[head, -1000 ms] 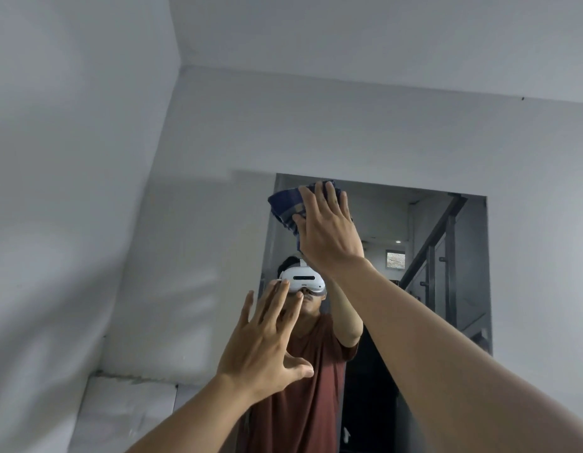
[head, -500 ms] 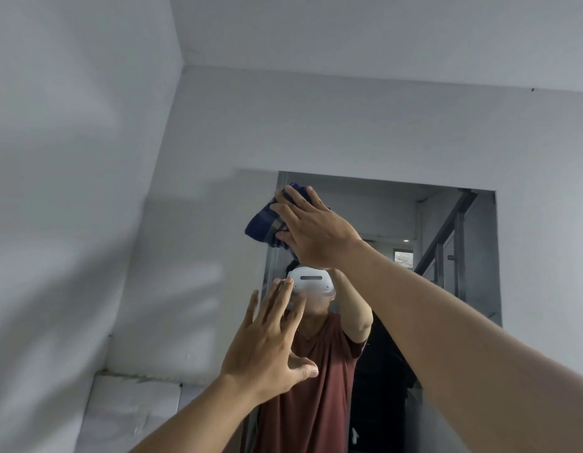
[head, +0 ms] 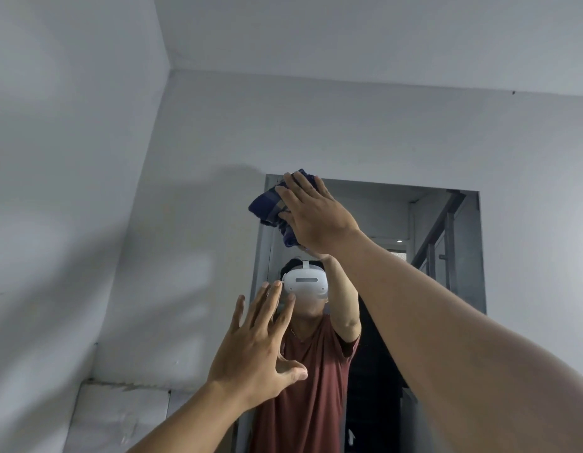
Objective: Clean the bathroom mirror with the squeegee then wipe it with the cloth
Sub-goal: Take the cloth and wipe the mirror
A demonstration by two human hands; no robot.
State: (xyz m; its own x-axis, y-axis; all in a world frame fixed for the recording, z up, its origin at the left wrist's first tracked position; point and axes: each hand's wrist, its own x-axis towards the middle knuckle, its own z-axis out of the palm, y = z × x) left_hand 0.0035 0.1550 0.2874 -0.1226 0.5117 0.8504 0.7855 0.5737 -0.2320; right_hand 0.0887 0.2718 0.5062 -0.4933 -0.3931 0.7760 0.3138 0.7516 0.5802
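Observation:
The bathroom mirror (head: pixel 443 223) hangs on the white wall ahead, reflecting a person in a red shirt with a white headset. My right hand (head: pixel 313 217) presses a dark blue checked cloth (head: pixel 267 207) flat against the mirror's top left corner, the cloth overlapping the left edge. My left hand (head: pixel 260 348) is raised lower down, near the mirror's left edge, fingers spread and holding nothing. I cannot tell if it touches the glass. No squeegee is in view.
White walls meet in a corner at the left, with the ceiling above. A white ledge (head: pixel 120 416) runs along the wall at lower left. The mirror reflects a stair railing (head: pixel 443 223) and a dark doorway.
My right hand has slid the cloth from the upper left of the glass out over the left edge, then up into the top left corner. The left hand has barely moved.

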